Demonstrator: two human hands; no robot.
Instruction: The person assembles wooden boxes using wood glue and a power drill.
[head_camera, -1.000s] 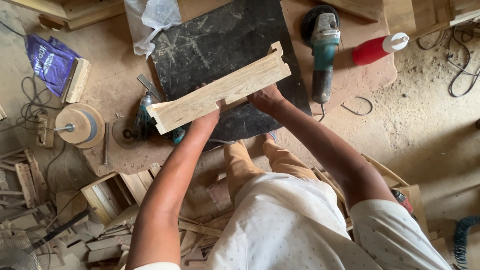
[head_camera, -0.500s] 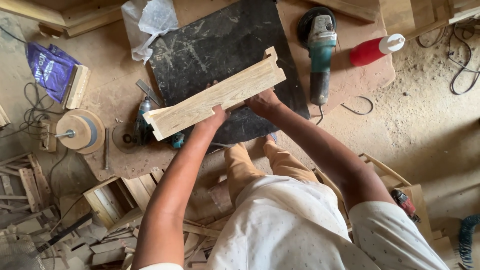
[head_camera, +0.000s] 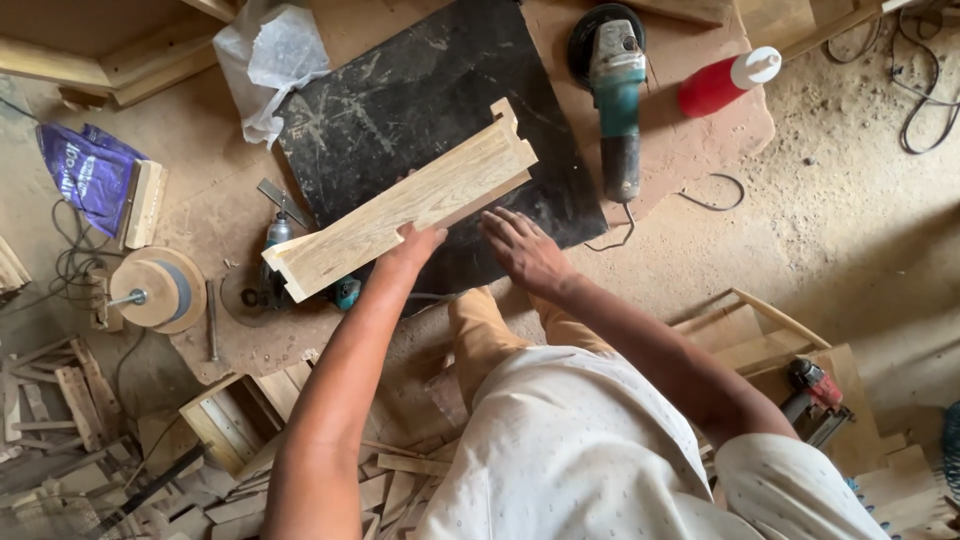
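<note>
A long pale wooden board (head_camera: 400, 205) with notched ends is held slanted above a black slab (head_camera: 420, 110) on the floor. My left hand (head_camera: 412, 245) grips the board's lower edge near its middle. My right hand (head_camera: 522, 250) hovers just right of it, fingers spread, not touching the board. My legs in tan trousers show below the hands.
An angle grinder (head_camera: 615, 80) lies right of the slab, a red bottle with a white cap (head_camera: 725, 82) beyond it. A second grinder (head_camera: 272, 262) lies under the board's left end. A clear plastic bag (head_camera: 270, 55), a purple packet (head_camera: 85, 170), wood scraps (head_camera: 230, 430) and a red nail gun (head_camera: 815, 395) surround me.
My right hand has let go of the board and pulled back with fingers apart. The board now rests in my left hand alone, shifted slightly.
</note>
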